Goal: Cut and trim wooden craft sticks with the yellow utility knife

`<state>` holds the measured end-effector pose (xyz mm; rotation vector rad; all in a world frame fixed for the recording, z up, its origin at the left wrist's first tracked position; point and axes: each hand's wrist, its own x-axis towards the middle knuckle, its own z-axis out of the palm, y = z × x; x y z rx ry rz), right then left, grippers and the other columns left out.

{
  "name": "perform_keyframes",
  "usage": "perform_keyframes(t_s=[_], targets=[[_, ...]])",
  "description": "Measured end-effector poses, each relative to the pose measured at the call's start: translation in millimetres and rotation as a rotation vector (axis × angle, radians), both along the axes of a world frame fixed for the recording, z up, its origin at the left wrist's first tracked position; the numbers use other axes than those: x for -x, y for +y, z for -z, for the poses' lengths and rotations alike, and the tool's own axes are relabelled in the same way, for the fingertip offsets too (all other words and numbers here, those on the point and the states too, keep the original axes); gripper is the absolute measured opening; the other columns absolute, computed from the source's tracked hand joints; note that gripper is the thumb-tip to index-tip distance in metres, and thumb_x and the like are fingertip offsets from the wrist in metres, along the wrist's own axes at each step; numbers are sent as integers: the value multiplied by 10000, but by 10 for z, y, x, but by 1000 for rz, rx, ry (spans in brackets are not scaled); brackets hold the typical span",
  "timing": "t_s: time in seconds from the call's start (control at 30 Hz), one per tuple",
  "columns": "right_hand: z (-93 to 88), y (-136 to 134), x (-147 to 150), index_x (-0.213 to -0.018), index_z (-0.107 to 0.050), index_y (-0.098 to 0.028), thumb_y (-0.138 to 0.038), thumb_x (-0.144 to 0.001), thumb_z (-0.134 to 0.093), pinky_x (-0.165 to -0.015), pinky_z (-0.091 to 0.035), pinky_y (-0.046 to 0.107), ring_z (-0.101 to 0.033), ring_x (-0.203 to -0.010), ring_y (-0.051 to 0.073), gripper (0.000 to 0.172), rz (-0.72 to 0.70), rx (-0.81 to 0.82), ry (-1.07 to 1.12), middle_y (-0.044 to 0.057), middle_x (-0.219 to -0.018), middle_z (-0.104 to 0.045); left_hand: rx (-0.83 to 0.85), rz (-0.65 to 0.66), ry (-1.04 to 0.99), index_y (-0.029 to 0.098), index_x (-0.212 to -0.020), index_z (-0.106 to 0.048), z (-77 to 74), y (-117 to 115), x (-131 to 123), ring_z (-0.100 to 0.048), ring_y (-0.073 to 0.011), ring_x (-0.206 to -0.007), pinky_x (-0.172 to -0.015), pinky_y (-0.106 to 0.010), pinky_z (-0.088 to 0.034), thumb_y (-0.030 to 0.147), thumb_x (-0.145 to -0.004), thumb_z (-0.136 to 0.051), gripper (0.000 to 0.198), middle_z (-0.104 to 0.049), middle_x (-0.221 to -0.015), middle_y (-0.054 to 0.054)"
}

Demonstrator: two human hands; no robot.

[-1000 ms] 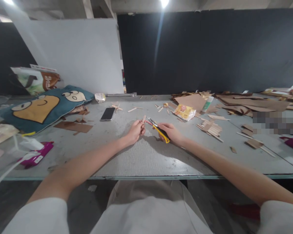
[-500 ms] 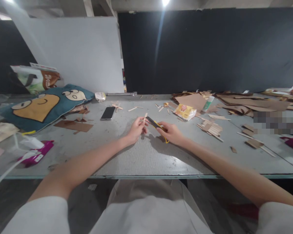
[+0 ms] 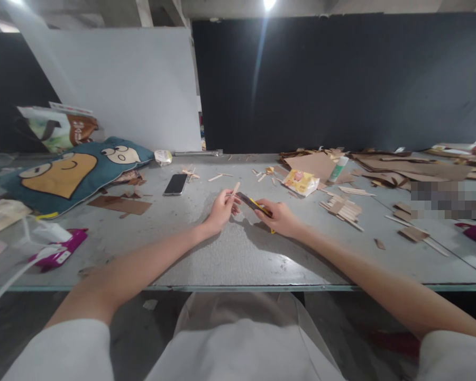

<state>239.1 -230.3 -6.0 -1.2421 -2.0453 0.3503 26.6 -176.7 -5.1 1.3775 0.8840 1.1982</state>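
Observation:
Near the middle of the grey table (image 3: 222, 264), my left hand (image 3: 221, 209) pinches a small pale wooden stick (image 3: 236, 188) that points up and to the right. My right hand (image 3: 280, 217) is wrapped round a black and yellow cutter knife (image 3: 254, 203). The knife's dark front end reaches left to the stick, close by my left fingertips. Whether the blade touches the stick is too small to tell. Both hands are just above the table top.
A phone (image 3: 175, 184) lies left of centre. A pillow (image 3: 75, 174) and a magenta power strip (image 3: 61, 251) are at the left. Rightward are a yellow packet (image 3: 300, 182), a glue stick (image 3: 338, 169), wooden sticks (image 3: 345, 210) and cardboard pieces (image 3: 412, 166).
The stick in my left hand is tilted further to the right and more of it shows. The knife in my right hand has turned slightly and shifted a little.

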Motion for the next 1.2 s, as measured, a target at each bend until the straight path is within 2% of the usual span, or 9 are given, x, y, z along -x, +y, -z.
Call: perform_keyframes(t_s=[0.3, 0.5, 0.8, 1.0, 1.2], targets=[[-13, -14, 10, -1118, -712, -190, -427, -993, -504, -579, -302, 275, -446, -505, 146, 339, -8, 8, -48, -15, -604, -587, -20, 19, 8, 204, -1043, -556, 39, 32, 6, -621, -98, -541, -536, -223, -480, 183, -1014, -599, 56, -705, -844, -5], [10, 11, -5, -1126, -704, -169, -429, -1000, -486, -579, -318, 266, -490, -523, 149, 363, -1, 1, -78, -6, -624, -610, -82, 41, 70, 198, -1090, -569, 98, 83, 19, -662, -103, -570, -530, -219, -508, 237, -1020, -598, 86, -741, -925, -36], [45, 30, 37, -1130, -736, -142, -406, -987, -506, -575, -319, 259, -480, -526, 143, 378, 45, -5, -79, -3, -619, -602, -166, 53, 135, 189, -1198, -559, 144, 91, 24, -756, -130, -717, -567, -210, -581, 180, -1007, -587, 193, -776, -1113, -94], [24, -16, 85, -1116, -760, -144, -376, -999, -471, -596, -329, 254, -487, -556, 138, 388, 15, -30, -61, 12, -656, -625, -151, 49, 125, 195, -1243, -572, 163, 100, 7, -794, -174, -818, -580, -213, -594, 131, -962, -622, 292, -786, -1164, -118], [19, -67, 134, -1120, -755, -166, -357, -1002, -458, -577, -306, 253, -449, -516, 138, 372, 54, -10, -105, 7, -622, -600, -159, 55, 120, 190, -1259, -582, 158, 85, 13, -801, -207, -904, -591, -218, -600, 95, -952, -607, 322, -784, -1183, -138]])
